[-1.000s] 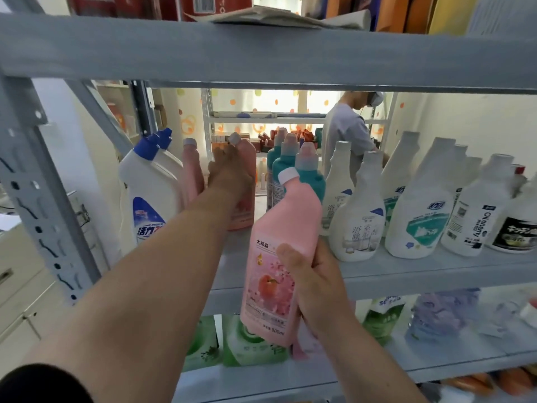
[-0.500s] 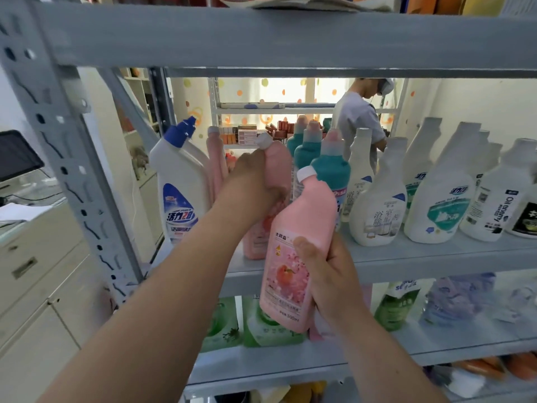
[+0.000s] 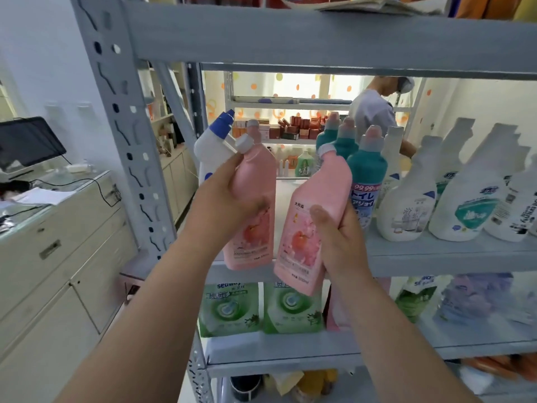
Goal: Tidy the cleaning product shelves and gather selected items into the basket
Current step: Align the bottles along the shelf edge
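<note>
Left hand [image 3: 229, 196] grips one pink bottle [image 3: 255, 205], right hand [image 3: 343, 239] grips another [image 3: 316, 216]. Keep both upright, lower into basket together

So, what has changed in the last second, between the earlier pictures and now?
The left hand, which gripped a pink plastic bottle standing on the grey metal shelf, has lifted it off and drawn it forward, tilted, beside the other one. Unchanged: the right hand holds a second pink plastic bottle; the teal bottles and white spray bottles stand on the shelf.
</note>
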`<act>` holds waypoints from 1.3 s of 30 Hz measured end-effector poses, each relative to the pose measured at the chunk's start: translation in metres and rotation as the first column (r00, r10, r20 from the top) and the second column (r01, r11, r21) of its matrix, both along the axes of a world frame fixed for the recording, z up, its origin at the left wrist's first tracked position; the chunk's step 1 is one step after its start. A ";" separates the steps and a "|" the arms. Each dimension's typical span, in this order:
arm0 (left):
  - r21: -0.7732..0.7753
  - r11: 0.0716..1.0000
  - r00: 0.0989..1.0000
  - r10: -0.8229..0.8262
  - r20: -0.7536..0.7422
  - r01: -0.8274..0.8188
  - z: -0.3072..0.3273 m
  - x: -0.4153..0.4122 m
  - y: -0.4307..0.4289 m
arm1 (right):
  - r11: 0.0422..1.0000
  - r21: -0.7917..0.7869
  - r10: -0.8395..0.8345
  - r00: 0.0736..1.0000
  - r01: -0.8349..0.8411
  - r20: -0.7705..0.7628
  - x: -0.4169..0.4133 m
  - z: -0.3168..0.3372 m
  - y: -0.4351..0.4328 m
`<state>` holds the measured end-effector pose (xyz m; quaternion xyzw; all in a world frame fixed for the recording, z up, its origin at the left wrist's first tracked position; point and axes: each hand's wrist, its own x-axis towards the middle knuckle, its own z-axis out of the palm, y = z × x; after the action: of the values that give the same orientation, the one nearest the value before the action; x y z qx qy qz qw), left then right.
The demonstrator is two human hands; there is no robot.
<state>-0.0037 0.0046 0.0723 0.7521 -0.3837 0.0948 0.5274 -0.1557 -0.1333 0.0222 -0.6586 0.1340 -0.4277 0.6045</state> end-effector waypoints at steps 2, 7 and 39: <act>-0.072 0.997 0.997 -0.024 -0.073 0.018 -0.004 0.002 0.006 | 0.999 -0.034 -0.015 1.000 0.015 -0.010 0.011 0.008 -0.004; -0.203 0.979 0.976 -0.052 -0.210 0.008 -0.028 0.008 0.013 | 0.977 -0.211 -0.045 0.997 0.031 -0.059 0.039 0.021 -0.016; -0.326 0.934 0.914 -0.252 -0.319 0.143 -0.085 0.034 0.015 | 0.437 -0.899 -0.686 0.630 -0.042 -0.363 0.143 0.087 -0.066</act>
<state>0.0298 0.0198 -0.0128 0.6261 -0.3380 -0.0410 0.7014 -0.0131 -0.1994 0.1094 -0.9267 0.2596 -0.2718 -0.0016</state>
